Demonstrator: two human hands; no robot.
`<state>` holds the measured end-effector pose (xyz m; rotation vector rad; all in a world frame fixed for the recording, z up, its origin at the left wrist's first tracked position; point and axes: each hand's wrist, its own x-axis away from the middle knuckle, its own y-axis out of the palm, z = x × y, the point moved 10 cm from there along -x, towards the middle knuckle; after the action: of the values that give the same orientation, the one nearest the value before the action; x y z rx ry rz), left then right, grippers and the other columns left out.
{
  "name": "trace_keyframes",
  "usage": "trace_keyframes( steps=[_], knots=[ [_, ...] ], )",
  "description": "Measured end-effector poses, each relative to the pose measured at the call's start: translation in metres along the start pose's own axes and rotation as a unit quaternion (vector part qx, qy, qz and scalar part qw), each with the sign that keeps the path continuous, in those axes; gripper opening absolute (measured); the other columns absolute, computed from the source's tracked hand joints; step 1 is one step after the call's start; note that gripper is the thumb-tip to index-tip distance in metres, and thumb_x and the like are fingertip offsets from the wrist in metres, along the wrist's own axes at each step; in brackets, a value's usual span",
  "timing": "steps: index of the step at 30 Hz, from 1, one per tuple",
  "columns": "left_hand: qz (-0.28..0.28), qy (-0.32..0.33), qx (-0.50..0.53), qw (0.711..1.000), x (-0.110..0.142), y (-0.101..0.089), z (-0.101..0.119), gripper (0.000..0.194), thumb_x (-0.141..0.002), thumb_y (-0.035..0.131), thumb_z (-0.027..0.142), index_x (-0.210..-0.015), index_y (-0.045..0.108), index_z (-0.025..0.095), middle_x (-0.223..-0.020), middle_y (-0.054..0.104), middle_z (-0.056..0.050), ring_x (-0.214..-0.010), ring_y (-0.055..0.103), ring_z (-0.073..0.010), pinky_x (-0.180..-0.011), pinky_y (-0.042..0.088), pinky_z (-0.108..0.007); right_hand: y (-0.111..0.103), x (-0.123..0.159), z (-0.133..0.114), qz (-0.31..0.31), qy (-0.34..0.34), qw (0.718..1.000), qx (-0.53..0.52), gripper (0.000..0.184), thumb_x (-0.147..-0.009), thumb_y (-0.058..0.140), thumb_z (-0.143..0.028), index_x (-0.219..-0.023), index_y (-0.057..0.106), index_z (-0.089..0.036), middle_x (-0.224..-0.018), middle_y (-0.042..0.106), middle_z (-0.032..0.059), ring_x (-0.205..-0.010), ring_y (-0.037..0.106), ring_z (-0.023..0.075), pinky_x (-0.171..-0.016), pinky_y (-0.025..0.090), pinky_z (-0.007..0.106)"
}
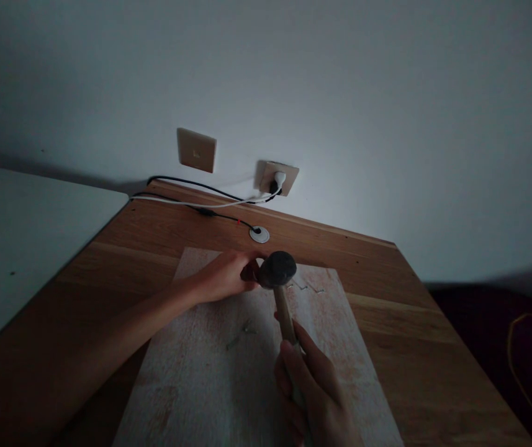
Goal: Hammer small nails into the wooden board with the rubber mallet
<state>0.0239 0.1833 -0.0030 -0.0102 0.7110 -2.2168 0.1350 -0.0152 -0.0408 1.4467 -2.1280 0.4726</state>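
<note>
My right hand is wrapped round the wooden handle of a mallet with a dark, rounded head. The mallet head is raised in front of my left fingertips and partly covers them. Thumb and fingers of my left hand are pinched together low over the far part of a whitewashed wooden board; what they hold is hidden. Right of the mallet head, several thin metal nails show in a row on the board. Nearer to me, a few small loose nails lie on it.
The board rests on a brown wooden tabletop. Behind it are a round cable grommet, black and white cables, and a wall socket with plugs in it. A white panel stands at the left.
</note>
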Motion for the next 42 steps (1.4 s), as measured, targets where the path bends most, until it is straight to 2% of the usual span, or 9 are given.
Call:
trace_keyframes(
  steps=[6,12,19,25,30,37,42],
  knots=[
    [-0.007,-0.005,-0.001,1.000,-0.0012,0.0018,-0.0031,0.051,-0.076,0.074,-0.002,-0.122,0.073,0.020,-0.090,0.081,0.001,-0.078,0.073,-0.0159,-0.074,0.051,-0.026,0.0021,0.0003,-0.0003,-0.018,-0.003,1.000,0.003,0.104,-0.075,0.083,-0.078,-0.154,0.048,-0.020,-0.065,0.059,-0.0080,-0.039,0.038,0.0041,-0.033,0.032,0.015],
    [-0.021,-0.019,0.016,0.999,-0.0003,0.0048,-0.0081,0.050,-0.083,0.075,0.007,-0.131,0.069,0.020,-0.091,0.081,-0.001,-0.078,0.074,-0.0163,-0.076,0.054,-0.027,-0.0007,0.0072,-0.0048,-0.010,0.008,0.999,-0.030,0.105,-0.072,0.086,-0.076,-0.155,0.049,-0.023,-0.063,0.057,-0.0082,-0.038,0.034,0.0030,-0.035,0.030,0.014],
    [-0.024,-0.005,0.003,1.000,0.0000,0.0043,-0.0033,0.049,-0.081,0.070,0.006,-0.127,0.071,0.021,-0.091,0.081,-0.001,-0.078,0.074,-0.0168,-0.073,0.052,-0.026,0.0010,0.0050,-0.0024,-0.012,0.017,0.999,-0.032,0.108,-0.072,0.087,-0.076,-0.157,0.047,-0.022,-0.064,0.057,-0.0079,-0.039,0.035,0.0043,-0.034,0.032,0.015],
    [-0.017,-0.002,-0.016,1.000,-0.0001,0.0032,-0.0013,0.037,-0.077,0.070,0.005,-0.111,0.074,0.019,-0.091,0.080,0.000,-0.077,0.073,-0.0169,-0.071,0.050,-0.026,-0.0026,0.0008,0.0021,-0.007,0.008,1.000,0.002,0.104,-0.074,0.083,-0.079,-0.154,0.049,-0.021,-0.065,0.059,-0.0075,-0.039,0.037,0.0041,-0.034,0.033,0.015],
    [-0.014,0.003,-0.007,1.000,-0.0004,0.0022,0.0008,0.046,-0.077,0.070,0.003,-0.120,0.073,0.020,-0.091,0.081,0.000,-0.077,0.072,-0.0165,-0.073,0.050,-0.026,-0.0013,0.0008,0.0005,-0.017,0.002,1.000,0.003,0.105,-0.076,0.082,-0.077,-0.156,0.046,-0.020,-0.065,0.058,-0.0083,-0.039,0.037,0.0043,-0.033,0.033,0.015],
    [-0.024,-0.002,0.002,1.000,-0.0006,0.0048,-0.0046,0.044,-0.080,0.072,0.006,-0.122,0.072,0.020,-0.091,0.080,-0.001,-0.079,0.073,-0.0168,-0.074,0.051,-0.027,-0.0035,0.0048,-0.0003,-0.002,0.000,1.000,-0.005,0.104,-0.075,0.083,-0.077,-0.157,0.047,-0.022,-0.065,0.059,-0.0072,-0.038,0.038,0.0043,-0.033,0.034,0.015],
    [-0.021,0.002,0.010,1.000,-0.0006,0.0052,-0.0043,0.046,-0.082,0.071,0.008,-0.126,0.072,0.021,-0.093,0.081,-0.001,-0.081,0.073,-0.0167,-0.074,0.052,-0.027,-0.0013,0.0045,-0.0043,-0.007,-0.019,1.000,-0.018,0.102,-0.075,0.083,-0.077,-0.155,0.049,-0.022,-0.064,0.058,-0.0079,-0.037,0.034,0.0030,-0.033,0.030,0.014]
  ],
)
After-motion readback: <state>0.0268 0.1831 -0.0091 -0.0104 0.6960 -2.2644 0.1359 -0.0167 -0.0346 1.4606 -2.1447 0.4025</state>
